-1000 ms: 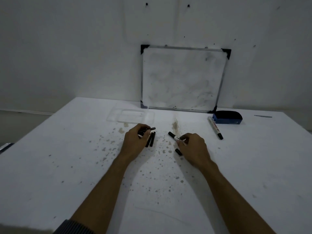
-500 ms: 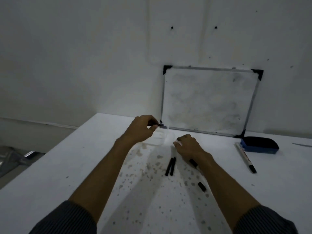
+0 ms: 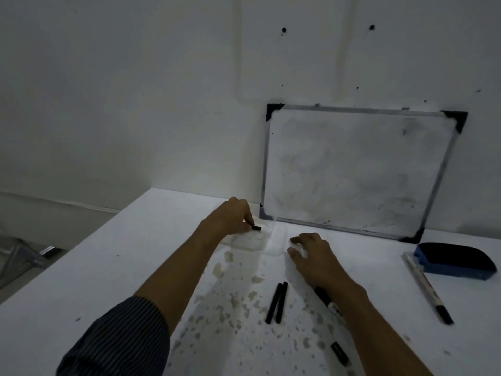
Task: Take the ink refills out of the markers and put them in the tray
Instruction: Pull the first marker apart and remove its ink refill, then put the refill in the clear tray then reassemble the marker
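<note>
My left hand [image 3: 233, 216] pinches a short black ink refill [image 3: 256, 228] and holds it low over the clear plastic tray [image 3: 276, 244] at the back of the table. My right hand [image 3: 311, 255] rests on the tray's right rim with fingers curled on it. Two black refills [image 3: 277, 302] lie side by side on the stained tabletop in front of the tray. A black marker body [image 3: 326, 298] lies partly under my right wrist, and a small black cap [image 3: 339, 353] lies nearer to me.
A small whiteboard [image 3: 352, 169] leans on the wall behind the tray. A blue eraser [image 3: 455, 260] and another marker [image 3: 428, 289] lie at the right. The white table [image 3: 81, 280] carries brown stains; its left edge drops to the floor.
My left hand carried the refill from the table's middle back to the tray and lowered it. My right hand left the marker and reached forward to the tray's rim. The camera tilted up.
</note>
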The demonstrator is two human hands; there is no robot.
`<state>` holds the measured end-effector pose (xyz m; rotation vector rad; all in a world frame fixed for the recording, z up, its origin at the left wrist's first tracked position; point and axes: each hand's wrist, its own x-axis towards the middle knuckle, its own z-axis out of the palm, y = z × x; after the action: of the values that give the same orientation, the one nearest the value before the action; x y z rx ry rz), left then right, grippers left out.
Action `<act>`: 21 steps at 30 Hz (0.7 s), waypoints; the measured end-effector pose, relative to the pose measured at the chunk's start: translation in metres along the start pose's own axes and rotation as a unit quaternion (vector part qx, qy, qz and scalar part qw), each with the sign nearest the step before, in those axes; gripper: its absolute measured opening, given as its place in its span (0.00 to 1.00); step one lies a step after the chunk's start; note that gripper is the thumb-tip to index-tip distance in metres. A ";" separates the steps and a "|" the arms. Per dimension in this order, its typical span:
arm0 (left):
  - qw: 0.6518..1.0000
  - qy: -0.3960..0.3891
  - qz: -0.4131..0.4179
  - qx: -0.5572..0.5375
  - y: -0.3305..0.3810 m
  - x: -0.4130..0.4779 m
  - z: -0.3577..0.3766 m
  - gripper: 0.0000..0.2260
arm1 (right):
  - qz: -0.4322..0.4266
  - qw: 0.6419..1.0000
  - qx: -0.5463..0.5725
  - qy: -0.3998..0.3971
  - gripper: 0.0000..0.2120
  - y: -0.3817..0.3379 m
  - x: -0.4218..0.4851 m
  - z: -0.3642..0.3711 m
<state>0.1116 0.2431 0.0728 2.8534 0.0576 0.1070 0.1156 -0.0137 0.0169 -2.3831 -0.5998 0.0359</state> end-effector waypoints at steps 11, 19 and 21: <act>0.989 0.096 0.086 -0.074 0.038 -0.046 -0.025 0.11 | 0.059 0.994 0.030 -0.089 0.16 -0.021 -0.001 -0.029; 0.965 0.091 0.146 -0.195 0.090 -0.131 0.023 0.09 | 0.079 0.991 -0.026 -0.104 0.22 -0.014 -0.068 -0.061; 0.955 0.116 0.130 -0.239 0.098 -0.154 0.046 0.09 | 0.086 0.994 -0.043 -0.054 0.24 -0.010 -0.088 -0.061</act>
<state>-0.0354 0.1285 0.0457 2.3380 -0.2624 0.4463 0.0438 -0.0823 0.0588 -2.5238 -0.4522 0.2201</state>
